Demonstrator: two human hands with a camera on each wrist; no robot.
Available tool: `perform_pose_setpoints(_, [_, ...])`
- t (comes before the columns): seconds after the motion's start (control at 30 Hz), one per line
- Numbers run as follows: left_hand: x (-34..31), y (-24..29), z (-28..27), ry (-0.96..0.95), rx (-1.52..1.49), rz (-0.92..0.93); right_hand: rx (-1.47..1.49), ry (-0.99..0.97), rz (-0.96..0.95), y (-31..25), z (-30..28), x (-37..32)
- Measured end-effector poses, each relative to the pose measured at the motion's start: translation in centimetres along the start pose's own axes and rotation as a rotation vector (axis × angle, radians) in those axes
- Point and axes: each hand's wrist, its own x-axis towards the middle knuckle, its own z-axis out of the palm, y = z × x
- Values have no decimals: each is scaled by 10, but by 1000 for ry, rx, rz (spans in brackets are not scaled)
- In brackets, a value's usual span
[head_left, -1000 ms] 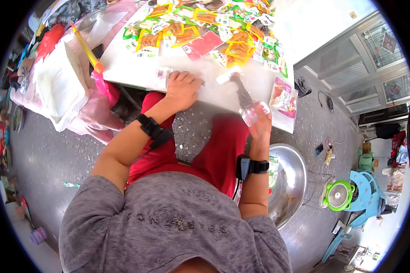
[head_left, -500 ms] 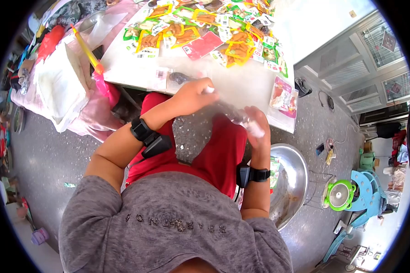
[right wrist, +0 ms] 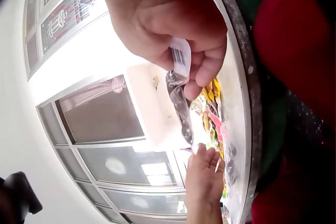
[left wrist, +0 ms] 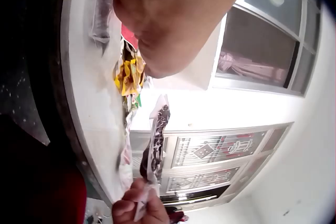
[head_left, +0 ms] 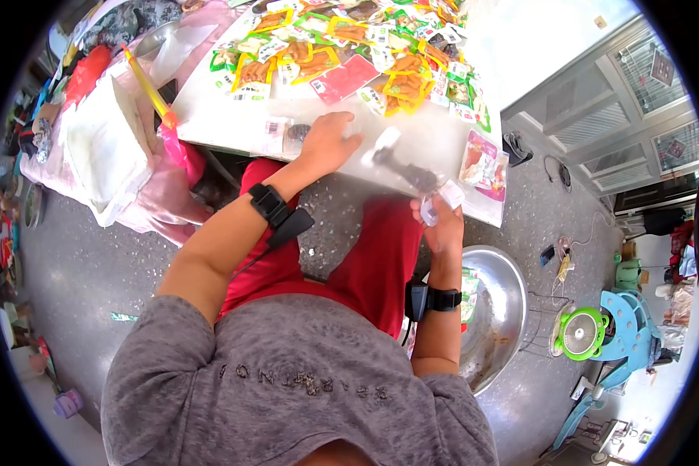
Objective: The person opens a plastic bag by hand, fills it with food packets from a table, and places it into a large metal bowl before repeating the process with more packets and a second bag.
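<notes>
At the desk's (head_left: 210,116) edge, my right hand (head_left: 443,225) pinches the clear barcoded packet (head_left: 413,175), best gripped firmly; my relaxed left hand (head_left: 328,146) looks empty.

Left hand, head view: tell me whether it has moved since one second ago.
Yes: judged against the red packet, which lies unmoved, the left hand has shifted toward the right of the picture.

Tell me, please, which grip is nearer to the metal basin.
Right. The right grip is just beyond the far edge of the metal basin; the left grip is farther away, over the table.
</notes>
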Motion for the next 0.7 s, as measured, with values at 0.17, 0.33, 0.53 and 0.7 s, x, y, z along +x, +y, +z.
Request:
perform_pose_setpoints(0.17, [-10, 2, 4, -312, 444, 36, 33, 70, -58, -2, 4, 18])
perform_pose_setpoints(0.33, [-27, -7, -2, -212, 419, 198, -29, 57, -30, 4, 15, 18])
perform_pose_setpoints(0.53, [-25, -11, 0, -184, 451, 167, 23, 84, -6, 25, 22, 11])
perform_pose_setpoints(0.7, [-23, -14, 5, -28, 246, 154, 105, 64, 47, 28, 32, -3])
